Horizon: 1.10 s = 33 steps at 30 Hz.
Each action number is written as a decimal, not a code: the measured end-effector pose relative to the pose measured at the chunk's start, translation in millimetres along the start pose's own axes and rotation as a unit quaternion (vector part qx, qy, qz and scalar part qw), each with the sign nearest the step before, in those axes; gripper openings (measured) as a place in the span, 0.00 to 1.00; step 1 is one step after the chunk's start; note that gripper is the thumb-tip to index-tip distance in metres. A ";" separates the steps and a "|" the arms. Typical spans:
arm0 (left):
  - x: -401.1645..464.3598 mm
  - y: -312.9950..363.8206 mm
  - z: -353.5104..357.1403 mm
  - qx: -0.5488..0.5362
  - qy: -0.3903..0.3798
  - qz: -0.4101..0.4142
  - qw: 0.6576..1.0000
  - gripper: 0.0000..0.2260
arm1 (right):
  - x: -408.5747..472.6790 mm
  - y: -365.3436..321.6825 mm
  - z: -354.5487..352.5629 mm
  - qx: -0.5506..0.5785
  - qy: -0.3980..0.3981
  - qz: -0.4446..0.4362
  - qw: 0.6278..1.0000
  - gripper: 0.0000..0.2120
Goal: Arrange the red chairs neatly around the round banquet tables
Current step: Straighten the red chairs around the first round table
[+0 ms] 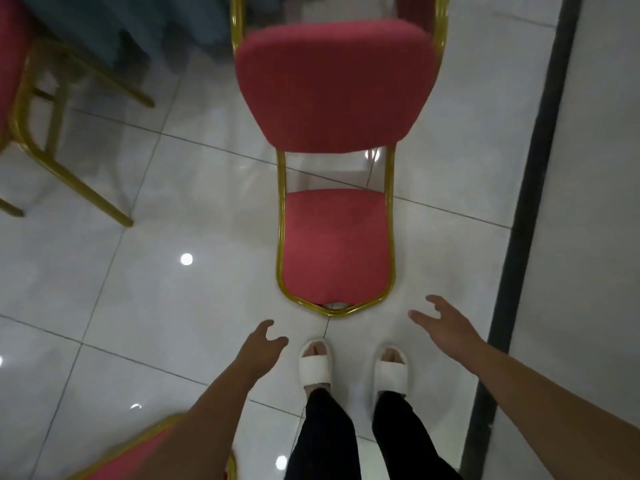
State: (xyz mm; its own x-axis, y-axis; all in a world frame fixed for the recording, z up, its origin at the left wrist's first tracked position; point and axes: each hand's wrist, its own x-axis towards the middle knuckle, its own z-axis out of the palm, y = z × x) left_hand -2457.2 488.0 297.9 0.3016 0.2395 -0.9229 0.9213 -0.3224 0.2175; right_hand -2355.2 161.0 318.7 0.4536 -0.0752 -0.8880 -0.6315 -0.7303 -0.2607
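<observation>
A red chair (pixel 334 98) with a gold metal frame fills the middle of the view, its padded back toward me and its seat end near my feet. It looks tipped over or tilted. My left hand (pixel 263 344) is open, just below and left of the chair's near gold edge, not touching it. My right hand (pixel 446 323) is open with fingers spread, to the right of that edge and apart from it. A second red chair (pixel 20 109) stands at the upper left. Part of a third red chair (pixel 138 455) shows at the bottom left, under my left forearm.
Glossy white floor tiles (pixel 138 271) run everywhere. A grey-blue tablecloth (pixel 104 26) hangs at the top left. A dark strip (pixel 530 188) runs along the right beside a pale wall. My feet in white slippers (pixel 315 362) stand just below the chair.
</observation>
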 end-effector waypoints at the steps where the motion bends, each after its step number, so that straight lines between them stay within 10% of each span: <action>1: 26.4 -1.1 6.6 0.004 -0.003 0.002 1.000 0.29 | 22.3 4.0 12.6 0.015 0.002 0.017 1.000 0.35; 14: 290.6 -4.2 31.7 -0.113 0.064 0.057 0.990 0.39 | 270.7 4.7 107.9 0.204 0.133 0.054 0.968 0.35; 21: 346.6 -10.0 40.5 -0.212 0.057 0.064 0.974 0.21 | 350.6 43.1 118.9 0.348 0.133 0.081 0.925 0.35; 27: 332.8 -25.6 18.2 0.090 0.048 0.186 0.977 0.20 | 312.1 19.4 113.0 0.409 0.024 0.111 0.906 0.18; 33: 288.9 -19.8 -21.0 -0.146 0.107 0.095 0.979 0.15 | 252.6 -21.2 106.8 0.385 0.021 0.094 0.918 0.13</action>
State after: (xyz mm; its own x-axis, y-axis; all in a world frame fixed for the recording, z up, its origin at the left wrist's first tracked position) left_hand -2383.1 582.8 33.7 0.4906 0.3975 -0.7754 0.8646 -0.1112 0.4900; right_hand -2294.4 230.0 59.4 0.3049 -0.1890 -0.9335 -0.9510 -0.0069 -0.3092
